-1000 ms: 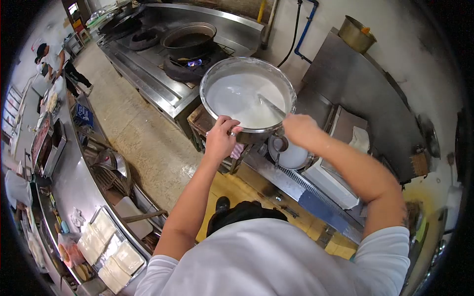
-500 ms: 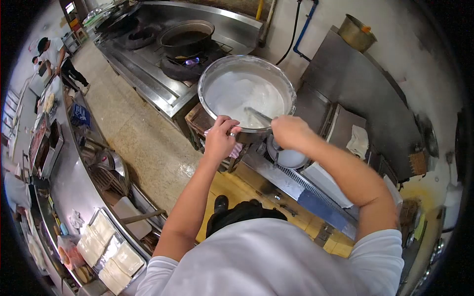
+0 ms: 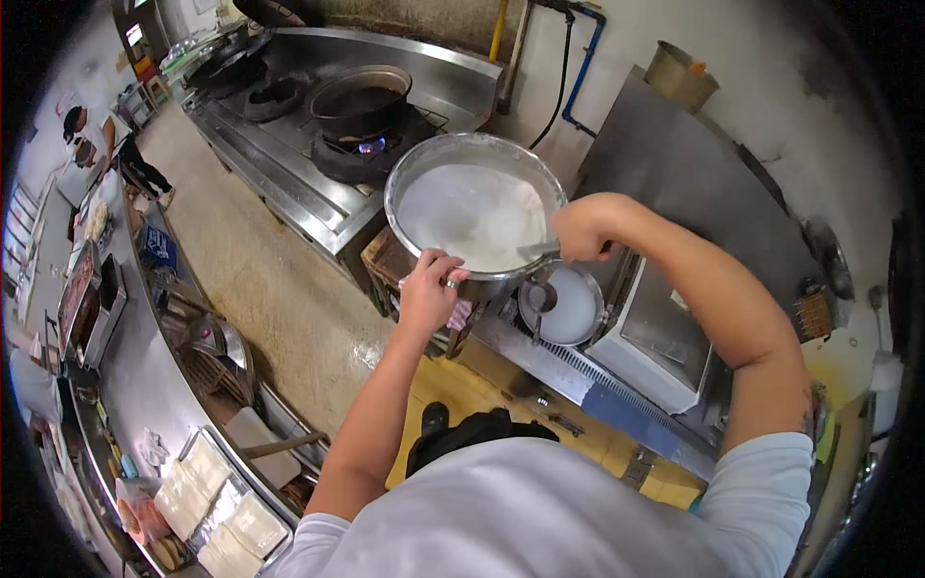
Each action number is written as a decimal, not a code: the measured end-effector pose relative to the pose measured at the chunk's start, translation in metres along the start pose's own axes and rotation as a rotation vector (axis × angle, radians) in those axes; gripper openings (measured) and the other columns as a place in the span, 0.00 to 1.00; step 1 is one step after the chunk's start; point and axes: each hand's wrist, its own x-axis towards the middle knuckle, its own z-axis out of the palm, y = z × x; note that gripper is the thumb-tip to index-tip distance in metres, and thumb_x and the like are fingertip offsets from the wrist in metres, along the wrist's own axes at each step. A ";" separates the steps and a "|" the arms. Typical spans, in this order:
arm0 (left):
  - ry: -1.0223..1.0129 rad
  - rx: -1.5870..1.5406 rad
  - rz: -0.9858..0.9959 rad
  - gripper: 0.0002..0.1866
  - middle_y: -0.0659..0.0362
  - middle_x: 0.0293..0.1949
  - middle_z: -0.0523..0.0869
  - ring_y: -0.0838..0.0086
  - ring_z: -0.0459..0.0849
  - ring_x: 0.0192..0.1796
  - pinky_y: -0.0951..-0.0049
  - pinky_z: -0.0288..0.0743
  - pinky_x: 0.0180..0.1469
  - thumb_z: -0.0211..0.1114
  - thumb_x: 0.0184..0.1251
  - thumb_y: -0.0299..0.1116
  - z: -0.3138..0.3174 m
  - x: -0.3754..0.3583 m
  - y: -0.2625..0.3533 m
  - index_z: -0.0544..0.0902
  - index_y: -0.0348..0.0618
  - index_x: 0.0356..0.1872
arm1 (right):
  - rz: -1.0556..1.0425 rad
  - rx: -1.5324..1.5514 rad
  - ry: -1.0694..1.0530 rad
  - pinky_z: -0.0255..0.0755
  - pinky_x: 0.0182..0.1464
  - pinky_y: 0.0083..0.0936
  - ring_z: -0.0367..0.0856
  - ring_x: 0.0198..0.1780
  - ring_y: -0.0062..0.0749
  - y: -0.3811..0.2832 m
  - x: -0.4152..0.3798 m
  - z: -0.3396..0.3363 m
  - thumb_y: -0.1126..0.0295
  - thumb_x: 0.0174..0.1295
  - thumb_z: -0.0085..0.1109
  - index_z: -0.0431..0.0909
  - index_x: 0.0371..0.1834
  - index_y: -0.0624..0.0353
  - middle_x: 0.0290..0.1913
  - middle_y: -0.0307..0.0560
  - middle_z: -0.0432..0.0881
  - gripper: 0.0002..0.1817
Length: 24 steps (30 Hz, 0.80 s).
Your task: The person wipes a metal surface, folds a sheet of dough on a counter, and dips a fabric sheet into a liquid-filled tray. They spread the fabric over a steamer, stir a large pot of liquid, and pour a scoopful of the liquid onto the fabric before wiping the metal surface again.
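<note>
A large round metal pot [image 3: 395, 226] holds a white liquid [image 3: 472, 207]. My left hand [image 3: 434, 284], with a ring on one finger, grips the near rim of this pot. At the right side of the rim my right hand [image 3: 583, 229] is closed around the handle of a metal utensil [image 3: 540, 249], whose other end reaches into the liquid. Just below and to the right of the pot sits a smaller white-filled bowl [image 3: 573, 313] with a ladle [image 3: 541, 297] in it.
A dark wok [image 3: 358, 101] sits over a lit blue flame on the steel stove [image 3: 318, 183]. On the left counter [image 3: 145, 376] lies a tray of pale flat sheets [image 3: 198, 482]. Co-workers [image 3: 120, 144] are at the far left. A metal container [image 3: 679, 77] stands at upper right.
My right hand has moved right and slightly up with the utensil, toward the right rim of the pot. My left hand stays on the near rim. The smaller bowl is now more visible.
</note>
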 end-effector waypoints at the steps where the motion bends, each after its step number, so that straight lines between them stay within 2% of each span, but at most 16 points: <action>1: 0.004 -0.001 0.007 0.08 0.55 0.48 0.85 0.60 0.88 0.41 0.63 0.81 0.43 0.72 0.68 0.30 0.001 0.000 -0.001 0.89 0.45 0.46 | 0.047 -0.006 -0.016 0.80 0.27 0.46 0.87 0.24 0.45 -0.010 -0.001 -0.001 0.73 0.57 0.57 0.87 0.30 0.72 0.22 0.57 0.85 0.12; 4: 0.000 -0.014 0.005 0.08 0.55 0.47 0.85 0.60 0.88 0.40 0.63 0.81 0.43 0.72 0.68 0.30 0.002 0.000 -0.003 0.89 0.45 0.46 | 0.049 0.167 0.227 0.83 0.35 0.45 0.90 0.31 0.47 -0.032 0.018 0.033 0.75 0.51 0.57 0.89 0.28 0.67 0.29 0.60 0.88 0.10; 6: -0.001 -0.028 0.003 0.08 0.56 0.47 0.85 0.61 0.87 0.40 0.63 0.81 0.43 0.72 0.68 0.31 0.001 0.000 -0.002 0.89 0.44 0.46 | 0.039 0.140 0.508 0.85 0.39 0.44 0.92 0.39 0.50 -0.055 0.019 0.061 0.76 0.56 0.58 0.89 0.34 0.68 0.36 0.63 0.89 0.10; 7: -0.007 -0.025 -0.009 0.08 0.56 0.47 0.84 0.61 0.87 0.40 0.63 0.81 0.43 0.72 0.69 0.32 0.000 0.001 0.001 0.89 0.45 0.46 | 0.052 0.101 0.582 0.86 0.42 0.43 0.92 0.44 0.52 -0.062 0.024 0.070 0.76 0.61 0.59 0.89 0.39 0.67 0.41 0.63 0.90 0.10; 10: -0.018 -0.008 -0.033 0.08 0.56 0.47 0.84 0.60 0.87 0.40 0.63 0.81 0.43 0.72 0.69 0.34 -0.004 -0.001 0.004 0.89 0.45 0.46 | 0.246 0.136 0.721 0.87 0.42 0.43 0.93 0.44 0.51 -0.052 0.060 0.101 0.74 0.62 0.60 0.89 0.40 0.65 0.41 0.60 0.90 0.10; 11: -0.019 -0.002 -0.031 0.09 0.56 0.47 0.84 0.60 0.87 0.40 0.63 0.81 0.43 0.72 0.69 0.34 -0.003 -0.001 0.002 0.89 0.45 0.46 | 0.290 0.093 0.700 0.87 0.43 0.43 0.93 0.44 0.49 -0.042 0.061 0.108 0.73 0.61 0.62 0.89 0.40 0.63 0.43 0.58 0.91 0.10; 14: -0.021 0.005 -0.033 0.10 0.56 0.49 0.85 0.56 0.88 0.43 0.60 0.81 0.45 0.72 0.68 0.35 0.000 -0.001 0.001 0.89 0.46 0.46 | 0.127 -0.033 0.611 0.87 0.43 0.44 0.93 0.44 0.47 -0.006 0.046 0.099 0.72 0.60 0.64 0.90 0.40 0.62 0.44 0.57 0.91 0.09; 15: -0.019 0.007 -0.037 0.10 0.56 0.50 0.85 0.54 0.88 0.44 0.59 0.82 0.46 0.72 0.68 0.36 -0.001 -0.001 0.001 0.89 0.46 0.46 | 0.114 0.002 0.592 0.85 0.39 0.44 0.93 0.38 0.44 0.002 0.039 0.089 0.71 0.58 0.64 0.90 0.37 0.62 0.37 0.54 0.91 0.08; 18: -0.030 0.008 -0.056 0.09 0.57 0.50 0.85 0.55 0.88 0.44 0.59 0.82 0.46 0.71 0.68 0.35 -0.004 -0.001 0.007 0.89 0.46 0.46 | 0.134 0.043 0.070 0.80 0.32 0.42 0.88 0.28 0.42 0.012 0.022 0.027 0.71 0.57 0.63 0.89 0.34 0.62 0.28 0.52 0.89 0.09; 20: -0.030 0.018 -0.060 0.10 0.57 0.50 0.85 0.55 0.88 0.44 0.59 0.82 0.46 0.72 0.68 0.36 -0.003 -0.001 0.007 0.89 0.47 0.46 | 0.098 0.071 -0.037 0.74 0.27 0.39 0.80 0.23 0.37 0.017 0.024 0.009 0.70 0.62 0.61 0.87 0.30 0.63 0.21 0.50 0.83 0.09; 21: -0.030 0.022 -0.063 0.10 0.57 0.50 0.85 0.55 0.88 0.44 0.59 0.82 0.46 0.72 0.68 0.36 -0.003 -0.001 0.007 0.89 0.47 0.46 | 0.175 0.322 -0.024 0.72 0.26 0.38 0.76 0.20 0.33 0.016 0.021 0.008 0.67 0.68 0.61 0.83 0.27 0.62 0.19 0.46 0.80 0.13; 24: -0.002 0.047 -0.049 0.10 0.57 0.49 0.85 0.56 0.88 0.43 0.59 0.82 0.45 0.73 0.67 0.37 -0.003 -0.002 0.011 0.89 0.47 0.45 | 0.058 0.674 0.070 0.69 0.23 0.37 0.72 0.17 0.30 0.012 0.027 0.031 0.63 0.72 0.60 0.80 0.25 0.62 0.18 0.42 0.76 0.18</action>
